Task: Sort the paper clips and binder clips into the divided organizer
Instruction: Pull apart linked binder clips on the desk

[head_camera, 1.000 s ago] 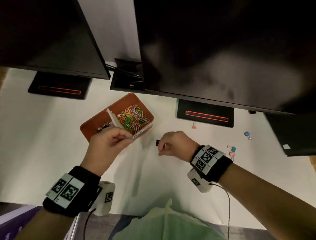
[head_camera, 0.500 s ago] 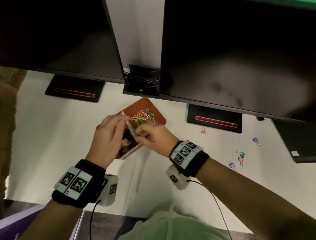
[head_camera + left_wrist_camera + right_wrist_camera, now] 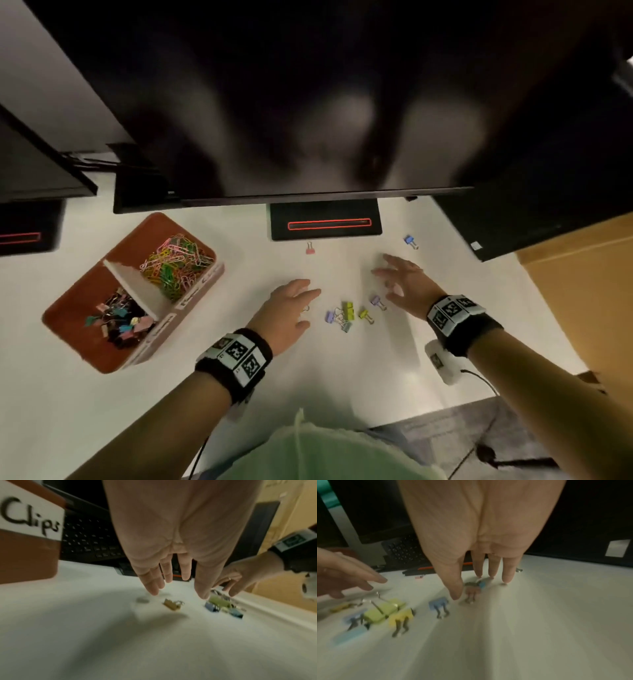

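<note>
Two hands above the white desk (image 3: 102,411), palms down, neither one holding anything. Left hand (image 3: 289,308) with fingers straight and only slightly apart, just left of a small cluster of binder clips (image 3: 347,311); in the left wrist view, one tan binder clip (image 3: 171,605) on the desk just below these fingertips, with a gap visible between. Right hand (image 3: 399,284) with fingers straight and spread wide, just right of the same cluster; in the right wrist view, a pink and blue pair of clips (image 3: 473,589) lying under the thumb and first finger, contact impossible to judge because of blur. Inside the cluster, between the two hands, yellow-green, yellow, purple and blue pieces, some touching each other. One purple binder clip (image 3: 376,301) a little apart from the rest, close to the right thumb. Farther back, one pink binder clip (image 3: 310,248) near the black monitor base (image 3: 325,222), and one blue binder clip (image 3: 410,241) to the right of that base, both well apart from the cluster. To the left, a brown divided organizer (image 3: 85,346) on the desk, set at an angle, with a white divider (image 3: 133,284) across the middle. Far compartment full of colourful paper clips (image 3: 174,260); near compartment holding many sorted binder clips (image 3: 120,317). On the organizer's side wall, a white label (image 3: 30,517) with the handwritten word "Clips". Over the back of the desk, a large dark monitor (image 3: 308,102).
</note>
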The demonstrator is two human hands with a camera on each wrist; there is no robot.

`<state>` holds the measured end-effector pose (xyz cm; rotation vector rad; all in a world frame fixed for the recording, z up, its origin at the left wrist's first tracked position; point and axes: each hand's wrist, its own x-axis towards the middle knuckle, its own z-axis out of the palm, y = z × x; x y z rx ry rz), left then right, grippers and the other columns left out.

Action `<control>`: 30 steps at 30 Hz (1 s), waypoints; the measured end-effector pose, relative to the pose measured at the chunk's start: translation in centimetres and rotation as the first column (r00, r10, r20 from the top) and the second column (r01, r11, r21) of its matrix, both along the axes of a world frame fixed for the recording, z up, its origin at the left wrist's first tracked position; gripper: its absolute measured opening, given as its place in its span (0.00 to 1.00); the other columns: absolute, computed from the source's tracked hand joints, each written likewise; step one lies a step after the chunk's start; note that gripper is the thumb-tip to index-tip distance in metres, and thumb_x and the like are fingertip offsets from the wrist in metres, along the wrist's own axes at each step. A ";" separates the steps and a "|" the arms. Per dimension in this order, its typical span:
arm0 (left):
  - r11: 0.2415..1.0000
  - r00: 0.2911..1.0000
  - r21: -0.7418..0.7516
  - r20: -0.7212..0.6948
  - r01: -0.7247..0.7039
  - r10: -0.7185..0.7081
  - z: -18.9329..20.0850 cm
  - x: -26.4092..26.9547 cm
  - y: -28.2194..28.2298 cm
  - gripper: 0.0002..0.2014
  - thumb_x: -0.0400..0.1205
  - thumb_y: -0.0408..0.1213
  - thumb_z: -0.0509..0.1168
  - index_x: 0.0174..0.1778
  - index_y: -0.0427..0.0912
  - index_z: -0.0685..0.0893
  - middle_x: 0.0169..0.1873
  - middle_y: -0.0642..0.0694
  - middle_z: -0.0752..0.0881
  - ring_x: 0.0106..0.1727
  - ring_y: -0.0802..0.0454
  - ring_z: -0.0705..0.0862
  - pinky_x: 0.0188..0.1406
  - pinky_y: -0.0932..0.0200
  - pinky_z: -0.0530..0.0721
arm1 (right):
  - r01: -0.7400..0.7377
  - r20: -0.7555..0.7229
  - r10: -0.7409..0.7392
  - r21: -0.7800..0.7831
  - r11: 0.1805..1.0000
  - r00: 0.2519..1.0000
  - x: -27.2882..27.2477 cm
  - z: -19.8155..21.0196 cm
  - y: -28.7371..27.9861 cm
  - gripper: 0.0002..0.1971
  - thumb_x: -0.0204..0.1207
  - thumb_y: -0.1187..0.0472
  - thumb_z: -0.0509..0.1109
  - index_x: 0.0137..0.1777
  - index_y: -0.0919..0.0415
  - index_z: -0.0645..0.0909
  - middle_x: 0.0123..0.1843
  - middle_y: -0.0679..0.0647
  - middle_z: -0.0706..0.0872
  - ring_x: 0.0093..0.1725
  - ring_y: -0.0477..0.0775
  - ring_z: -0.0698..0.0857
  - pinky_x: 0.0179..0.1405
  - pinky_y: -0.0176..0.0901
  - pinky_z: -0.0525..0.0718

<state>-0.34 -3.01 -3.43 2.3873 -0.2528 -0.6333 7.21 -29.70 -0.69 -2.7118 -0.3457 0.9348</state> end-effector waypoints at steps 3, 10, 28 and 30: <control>0.998 1.000 0.050 0.001 0.027 -0.027 -1.5 0.2 -1.3 0.25 0.77 0.30 0.65 0.72 0.47 0.72 0.75 0.49 0.65 0.72 0.49 0.66 0.75 0.58 0.63 | -0.025 0.051 0.024 0.019 0.999 0.998 -0.4 -1.4 -1.0 0.24 0.75 0.63 0.70 0.71 0.49 0.75 0.82 0.52 0.62 0.77 0.55 0.67 0.79 0.47 0.62; 0.980 0.979 -0.031 0.037 -0.199 0.200 -1.5 0.1 -1.8 0.06 0.74 0.27 0.70 0.45 0.38 0.84 0.45 0.49 0.77 0.45 0.52 0.78 0.50 0.64 0.76 | -0.027 0.170 -0.010 0.211 0.977 0.985 -0.3 -2.6 -2.4 0.10 0.72 0.70 0.71 0.52 0.63 0.88 0.62 0.62 0.84 0.60 0.66 0.81 0.65 0.48 0.78; 0.971 0.971 0.040 -0.033 -0.236 0.238 -1.0 -0.6 -7.0 0.11 0.74 0.35 0.71 0.51 0.43 0.81 0.43 0.49 0.77 0.43 0.50 0.79 0.44 0.60 0.75 | 0.147 -0.169 -0.088 0.378 0.914 0.982 1.2 -2.2 -2.9 0.18 0.66 0.73 0.76 0.56 0.59 0.83 0.43 0.52 0.81 0.40 0.51 0.81 0.44 0.38 0.84; 0.964 0.965 0.028 -0.008 -0.263 0.263 -1.2 -0.7 -7.0 0.09 0.73 0.34 0.72 0.46 0.41 0.81 0.44 0.49 0.75 0.43 0.49 0.79 0.43 0.62 0.75 | 0.096 -0.148 -0.036 0.420 0.903 0.988 1.0 -1.9 -2.9 0.19 0.66 0.72 0.77 0.57 0.59 0.83 0.49 0.53 0.82 0.37 0.47 0.81 0.44 0.34 0.84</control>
